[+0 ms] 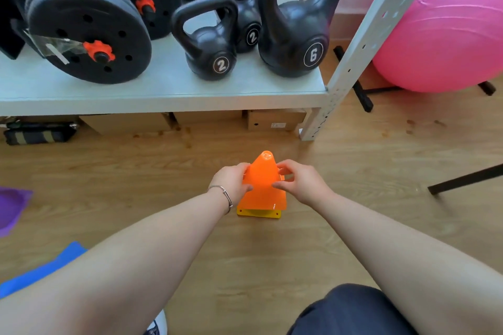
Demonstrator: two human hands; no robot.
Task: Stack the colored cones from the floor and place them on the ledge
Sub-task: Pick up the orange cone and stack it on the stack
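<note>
Cones: glossy orange cone (263,185) nested over yellow cone (258,213), on wood-grain floor (353,171) before metal ledge (163,90).
Hands: left hand (231,181) and right hand (302,181) pinch the orange cone's smooth sides.

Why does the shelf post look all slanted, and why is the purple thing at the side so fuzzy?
Head view: the wide lens bends the edges, so the post leans; the purple thing is blurred at the frame's left edge, while the orange cone between the left hand and right hand is sharp; daylight is soft, shadows faint.
</note>
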